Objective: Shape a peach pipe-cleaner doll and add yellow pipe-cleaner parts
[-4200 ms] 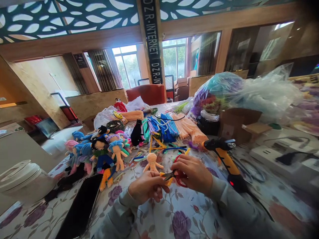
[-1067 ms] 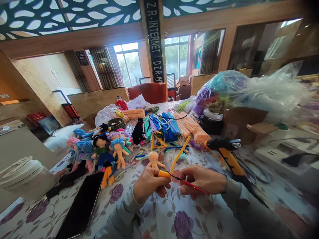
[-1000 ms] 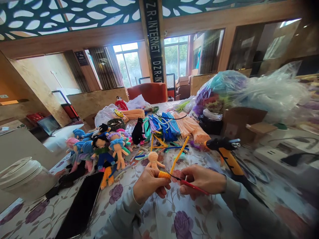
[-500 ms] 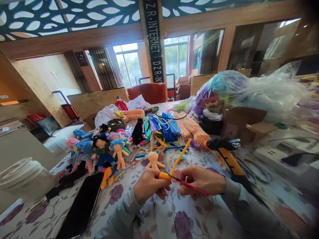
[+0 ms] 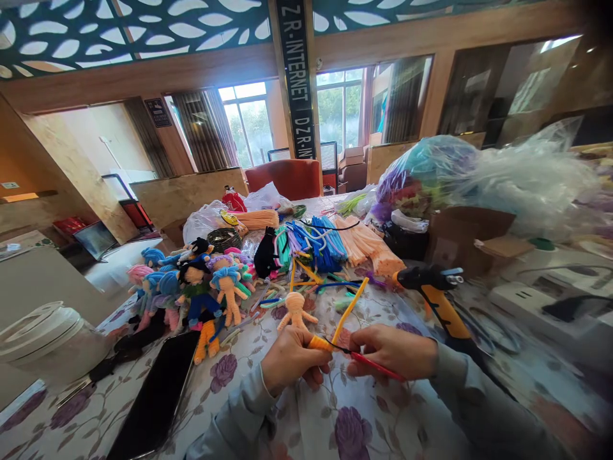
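My left hand (image 5: 290, 359) is closed on the coiled end of an orange pipe cleaner (image 5: 345, 314), whose free end sticks up and to the right. My right hand (image 5: 393, 351) is closed on small red-handled scissors (image 5: 371, 363), their dark tips touching the coil. Both hands hover low over the flowered tablecloth (image 5: 345, 421). A bare tan pipe-cleaner doll (image 5: 295, 310) lies just beyond my left hand.
Several finished dolls (image 5: 194, 287) lie at the left, bundles of pipe cleaners (image 5: 318, 246) behind. A glue gun (image 5: 438, 300) stands at the right, a dark phone (image 5: 156, 399) and a lidded jar (image 5: 45, 345) at the left, plastic bags (image 5: 479, 176) and a box (image 5: 460, 236) behind right.
Earlier the scissors were at the pipe cleaner with both hands close together. Since then the long orange end stands up, and in the last second both hands have sunk slightly towards me.
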Motion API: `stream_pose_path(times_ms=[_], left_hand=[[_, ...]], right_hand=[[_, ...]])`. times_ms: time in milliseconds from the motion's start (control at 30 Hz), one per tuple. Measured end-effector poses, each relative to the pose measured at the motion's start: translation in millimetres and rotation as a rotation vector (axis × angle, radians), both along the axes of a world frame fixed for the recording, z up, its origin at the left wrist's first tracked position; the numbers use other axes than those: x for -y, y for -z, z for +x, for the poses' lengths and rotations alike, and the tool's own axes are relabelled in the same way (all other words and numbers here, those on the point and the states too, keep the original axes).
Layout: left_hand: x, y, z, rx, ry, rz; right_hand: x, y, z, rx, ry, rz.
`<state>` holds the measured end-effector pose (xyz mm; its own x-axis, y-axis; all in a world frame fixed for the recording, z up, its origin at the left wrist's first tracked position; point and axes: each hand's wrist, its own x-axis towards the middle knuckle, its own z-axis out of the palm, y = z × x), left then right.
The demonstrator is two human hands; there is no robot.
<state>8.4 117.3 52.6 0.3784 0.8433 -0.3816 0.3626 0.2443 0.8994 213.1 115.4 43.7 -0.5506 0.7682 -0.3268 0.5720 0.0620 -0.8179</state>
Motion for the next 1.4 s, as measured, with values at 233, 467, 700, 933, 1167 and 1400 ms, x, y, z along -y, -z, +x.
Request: stream_pose_path(times_ms=[233,467,700,933,1167,1400], left_hand=[[4.0,-7.0,4.0,-0.032,0.042,0.001],[0.8,-2.2,5.6,-0.046,0.047,-0.02],[-0.4,1.9,2.1,0.025,0.034,-0.021],[-9.2,6.1,-6.7,0.165,-0.174,-0.019],[-12.1,10.7,-9.3,0.251,-0.183,-0.054],[-11.8,9.9,-9.0,0.211,-0.188,-0.073]], right_hand=[[1.9,-7.0,2.0,0.112,-0.053,0.013],[5.7,-15.3,0.2,0.139,-0.042,-0.011],[3.1,-11.7,1.7,0.107,0.004,-0.015],[-17.1,7.5,5.1,-0.099,0.39,0.552],[-24.3,16.8,-4.5,0.139,0.391,0.793],[-27.2,17.5,-3.2,0.148,0.395,0.832]])
